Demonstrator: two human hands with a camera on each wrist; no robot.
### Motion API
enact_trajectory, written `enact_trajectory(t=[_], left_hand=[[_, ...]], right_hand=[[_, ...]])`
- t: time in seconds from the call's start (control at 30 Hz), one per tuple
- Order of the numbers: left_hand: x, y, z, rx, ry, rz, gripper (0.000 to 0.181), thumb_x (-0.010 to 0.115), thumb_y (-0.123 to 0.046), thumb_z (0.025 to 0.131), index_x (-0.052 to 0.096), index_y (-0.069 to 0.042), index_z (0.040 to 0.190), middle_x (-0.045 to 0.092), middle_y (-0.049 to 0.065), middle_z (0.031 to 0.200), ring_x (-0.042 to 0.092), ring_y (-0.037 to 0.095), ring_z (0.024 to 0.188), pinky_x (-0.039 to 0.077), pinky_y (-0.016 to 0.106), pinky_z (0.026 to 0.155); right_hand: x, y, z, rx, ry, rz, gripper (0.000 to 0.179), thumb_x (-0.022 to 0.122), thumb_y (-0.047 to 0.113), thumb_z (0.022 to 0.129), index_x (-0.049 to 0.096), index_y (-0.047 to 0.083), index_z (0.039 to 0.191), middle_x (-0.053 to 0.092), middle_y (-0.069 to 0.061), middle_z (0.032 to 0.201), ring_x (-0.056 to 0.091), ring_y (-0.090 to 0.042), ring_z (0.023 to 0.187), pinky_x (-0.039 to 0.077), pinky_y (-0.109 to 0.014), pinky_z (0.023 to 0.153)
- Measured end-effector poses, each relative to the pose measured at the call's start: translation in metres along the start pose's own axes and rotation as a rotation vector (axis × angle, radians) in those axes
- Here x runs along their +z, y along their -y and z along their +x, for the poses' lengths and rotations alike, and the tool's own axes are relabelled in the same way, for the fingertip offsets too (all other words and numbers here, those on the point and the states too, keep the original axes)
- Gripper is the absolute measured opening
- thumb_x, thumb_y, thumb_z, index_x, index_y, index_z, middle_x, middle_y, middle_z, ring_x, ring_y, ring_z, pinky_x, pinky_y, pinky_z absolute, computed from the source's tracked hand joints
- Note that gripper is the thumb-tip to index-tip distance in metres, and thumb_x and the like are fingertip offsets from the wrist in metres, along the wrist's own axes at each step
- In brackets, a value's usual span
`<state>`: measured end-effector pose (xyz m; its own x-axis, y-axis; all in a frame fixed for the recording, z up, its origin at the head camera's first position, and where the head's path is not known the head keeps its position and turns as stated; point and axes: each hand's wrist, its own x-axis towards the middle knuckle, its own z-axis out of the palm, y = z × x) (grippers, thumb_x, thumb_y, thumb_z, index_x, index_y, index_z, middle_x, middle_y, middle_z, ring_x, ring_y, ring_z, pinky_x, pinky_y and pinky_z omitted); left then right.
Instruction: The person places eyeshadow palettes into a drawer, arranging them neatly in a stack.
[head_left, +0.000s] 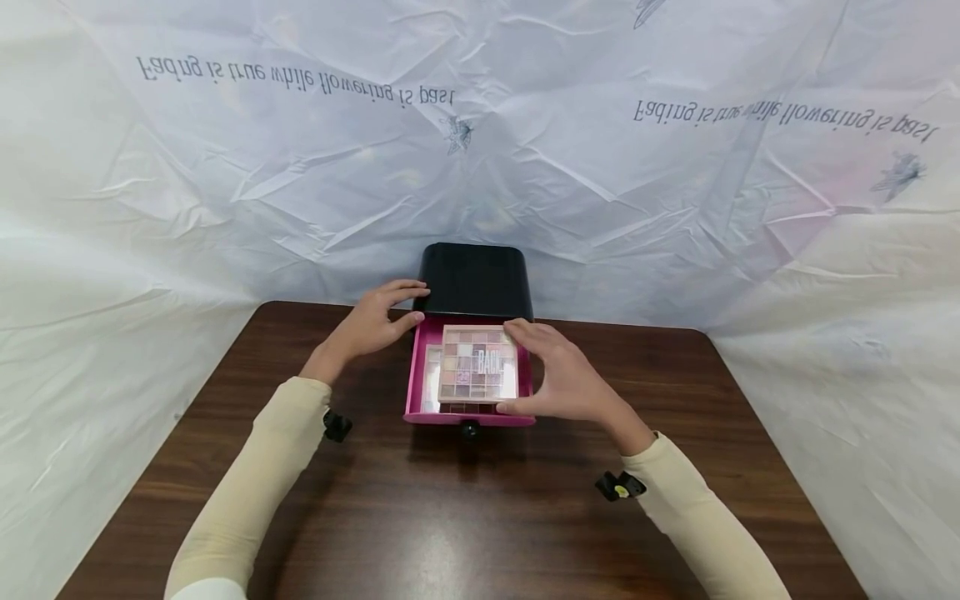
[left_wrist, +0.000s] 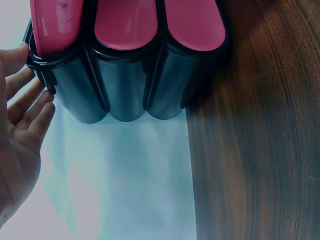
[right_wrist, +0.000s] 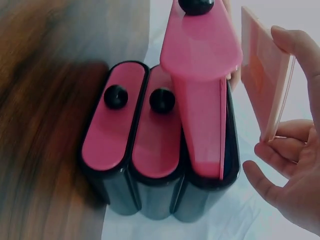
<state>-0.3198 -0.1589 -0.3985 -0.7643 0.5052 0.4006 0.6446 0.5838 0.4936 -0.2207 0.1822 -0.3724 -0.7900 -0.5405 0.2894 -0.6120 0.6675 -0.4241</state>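
My right hand [head_left: 558,375] grips an eyeshadow palette [head_left: 468,367] by its edges, thumb on one side and fingers on the other. Many small pale squares and the letters "BACK" show on the palette's face. In the right wrist view, the palette [right_wrist: 265,75] stands apart from the pulled-out pink drawer [right_wrist: 202,55], above its open side. My left hand [head_left: 375,321] rests its fairly straight fingers against the left side of the black drawer cabinet [head_left: 476,279]. In the left wrist view, these fingertips [left_wrist: 42,95] lie at the cabinet's black edge.
Below the held palette, another pale case [head_left: 432,379] lies in the drawer, partly hidden. Two more pink drawers with black knobs [right_wrist: 116,96] sit closed under the top one. The cabinet stands at the far edge of a dark wooden table [head_left: 360,517], before a white printed sheet [head_left: 525,167].
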Motion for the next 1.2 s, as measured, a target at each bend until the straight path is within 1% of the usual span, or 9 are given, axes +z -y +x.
enact_trajectory(t=[0.23, 0.4, 0.6, 0.97, 1.1, 1.2], left_hand=[[0.001, 0.001, 0.0, 0.009, -0.007, 0.005, 0.048, 0.063, -0.033, 0.103, 0.058, -0.009, 0.145, 0.051, 0.013, 0.151, 0.047, 0.034, 0.141, 0.037, 0.055, 0.115], [0.001, 0.0, -0.001, 0.012, -0.006, 0.009, 0.048, 0.063, -0.032, 0.103, 0.058, -0.008, 0.145, 0.05, 0.013, 0.152, 0.047, 0.034, 0.141, 0.037, 0.056, 0.115], [0.0, 0.0, -0.001, 0.014, -0.008, -0.002, 0.049, 0.062, -0.032, 0.104, 0.057, -0.008, 0.146, 0.049, 0.013, 0.153, 0.046, 0.034, 0.142, 0.037, 0.056, 0.115], [0.001, 0.0, -0.001, 0.02, -0.005, 0.008, 0.048, 0.062, -0.033, 0.104, 0.057, -0.009, 0.146, 0.049, 0.012, 0.153, 0.048, 0.034, 0.14, 0.038, 0.056, 0.114], [0.001, 0.001, 0.0, 0.022, -0.008, 0.006, 0.048, 0.062, -0.032, 0.104, 0.058, -0.009, 0.145, 0.05, 0.012, 0.152, 0.048, 0.034, 0.14, 0.038, 0.056, 0.114], [0.001, 0.001, 0.0, 0.026, -0.009, 0.003, 0.048, 0.063, -0.032, 0.103, 0.058, -0.009, 0.145, 0.05, 0.012, 0.152, 0.049, 0.033, 0.14, 0.038, 0.055, 0.114]], right_hand=[[0.009, 0.009, 0.013, -0.014, 0.031, -0.004, 0.111, 0.089, 0.057, 0.068, 0.042, 0.01, 0.157, 0.041, -0.011, 0.161, 0.038, -0.03, 0.146, 0.041, -0.058, 0.112], [0.01, 0.014, 0.019, -0.036, 0.053, -0.036, 0.111, 0.087, 0.059, 0.069, 0.042, 0.009, 0.157, 0.041, -0.012, 0.16, 0.038, -0.03, 0.146, 0.039, -0.057, 0.114], [0.012, 0.015, 0.025, -0.021, 0.071, -0.066, 0.111, 0.083, 0.065, 0.07, 0.041, 0.01, 0.157, 0.041, -0.011, 0.161, 0.038, -0.028, 0.146, 0.039, -0.055, 0.115], [0.015, 0.014, 0.026, 0.011, 0.094, -0.059, 0.112, 0.081, 0.07, 0.07, 0.042, 0.011, 0.157, 0.038, -0.009, 0.162, 0.036, -0.027, 0.147, 0.039, -0.056, 0.114], [0.014, 0.013, 0.024, 0.007, 0.08, -0.071, 0.112, 0.082, 0.07, 0.07, 0.043, 0.01, 0.156, 0.039, -0.006, 0.163, 0.037, -0.026, 0.145, 0.04, -0.054, 0.113], [0.012, 0.012, 0.022, 0.003, 0.051, -0.045, 0.105, 0.083, 0.065, 0.072, 0.047, 0.011, 0.154, 0.043, -0.004, 0.16, 0.039, -0.025, 0.143, 0.041, -0.054, 0.113]])
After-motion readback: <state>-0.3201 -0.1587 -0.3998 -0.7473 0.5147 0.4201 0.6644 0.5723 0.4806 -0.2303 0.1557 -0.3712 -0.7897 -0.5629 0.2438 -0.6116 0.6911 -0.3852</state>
